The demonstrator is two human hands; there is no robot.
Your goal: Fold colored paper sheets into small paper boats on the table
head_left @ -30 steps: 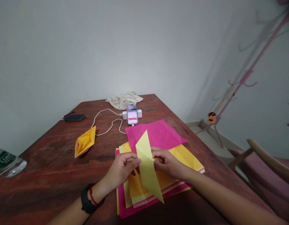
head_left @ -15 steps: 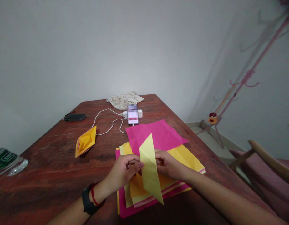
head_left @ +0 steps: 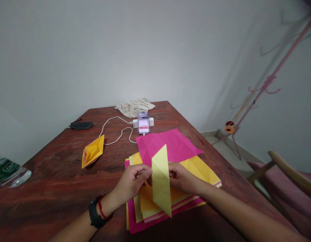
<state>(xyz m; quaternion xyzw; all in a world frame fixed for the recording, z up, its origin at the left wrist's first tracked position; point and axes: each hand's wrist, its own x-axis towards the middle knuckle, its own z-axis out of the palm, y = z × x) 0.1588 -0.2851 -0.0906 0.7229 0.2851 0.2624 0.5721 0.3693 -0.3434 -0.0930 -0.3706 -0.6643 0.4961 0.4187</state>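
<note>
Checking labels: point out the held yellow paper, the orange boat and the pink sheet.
yellow paper (head_left: 161, 182), head view, middle of the fold.
orange boat (head_left: 93, 152), head view, its side panel.
pink sheet (head_left: 172, 144), head view, bare creased middle.

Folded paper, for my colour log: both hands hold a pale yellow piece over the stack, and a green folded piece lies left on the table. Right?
No: in the head view the folded piece on the table is orange, not green. The left hand and right hand hold the pale yellow piece over the stack.

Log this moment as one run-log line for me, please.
left hand: pinching pale yellow folded paper | right hand: pinching it too | below: paper stack on table
</note>
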